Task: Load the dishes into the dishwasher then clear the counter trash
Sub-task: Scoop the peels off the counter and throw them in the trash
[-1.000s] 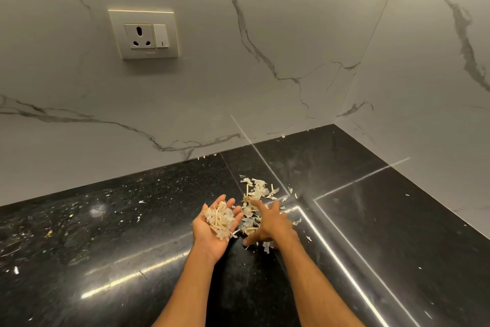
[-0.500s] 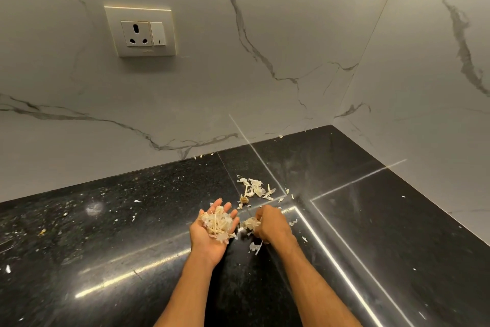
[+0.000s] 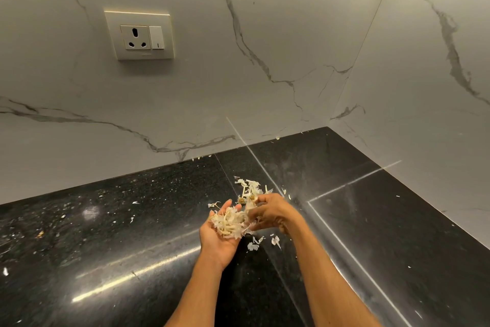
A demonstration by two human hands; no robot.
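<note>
Peels [image 3: 230, 222] are cradled over the counter [image 3: 106, 234] by the left hand [image 3: 220, 245], grip spread. The grip of the right hand [image 3: 273, 212] cannot be told.

The right hand [image 3: 271, 214] is blurred, its hold on the peels [image 3: 230, 222] unclear.

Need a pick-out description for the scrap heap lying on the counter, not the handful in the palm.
On the black speckled stone counter, go towards the corner of the white marble walls. Just beyond the right hand lies a small heap of pale papery peel scraps. Unlike the handful in the left hand, it rests on the stone.
</note>
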